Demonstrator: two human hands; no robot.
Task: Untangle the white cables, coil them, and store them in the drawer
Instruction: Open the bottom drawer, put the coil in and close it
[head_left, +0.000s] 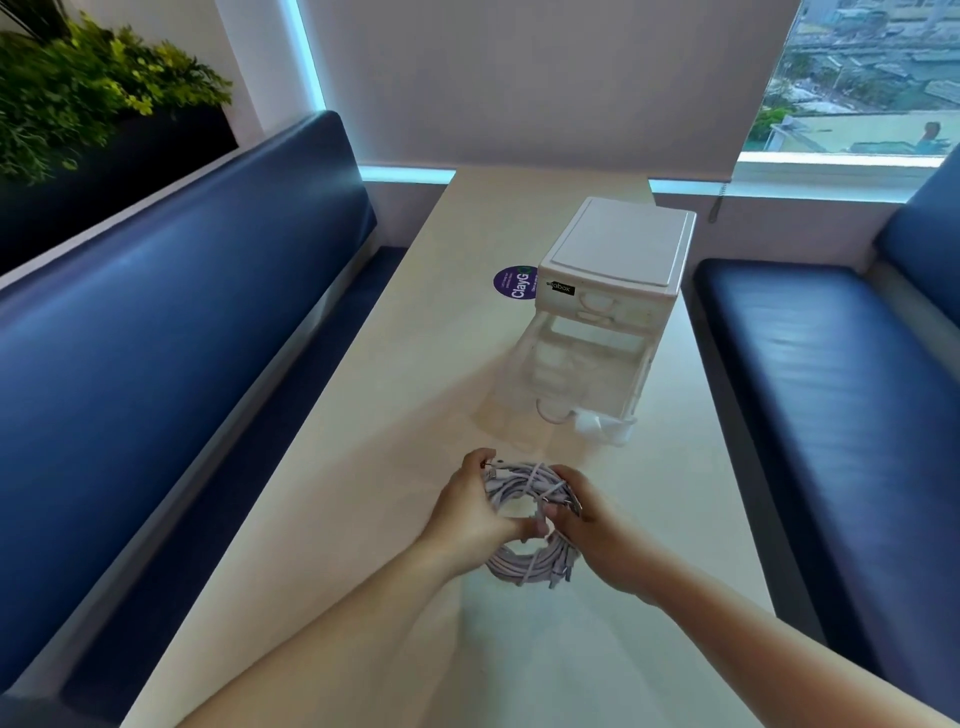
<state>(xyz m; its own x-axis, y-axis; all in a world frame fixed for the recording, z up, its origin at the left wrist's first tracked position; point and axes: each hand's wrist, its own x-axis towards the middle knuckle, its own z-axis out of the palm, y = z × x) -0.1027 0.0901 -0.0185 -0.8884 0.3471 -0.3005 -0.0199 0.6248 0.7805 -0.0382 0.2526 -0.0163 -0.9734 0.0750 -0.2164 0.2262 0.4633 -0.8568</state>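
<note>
Holding the coil of white cables (515, 480) between both hands, low over the table (332, 509); cannot tell if it touches the top. Left hand (470, 506): fingers curled round the coil's left side. Right hand (589, 530): fingers curled round the right side, thumb pinching the loops. Plug ends stick out at the coil's right. Beyond it, apart, stands a white drawer box (618, 244), its lower drawer (605, 428) pulled out toward the person. Round purple sticker (514, 283) lies just left of the box. Blue benches (171, 332) flank the table; plant (78, 93) far left.
</note>
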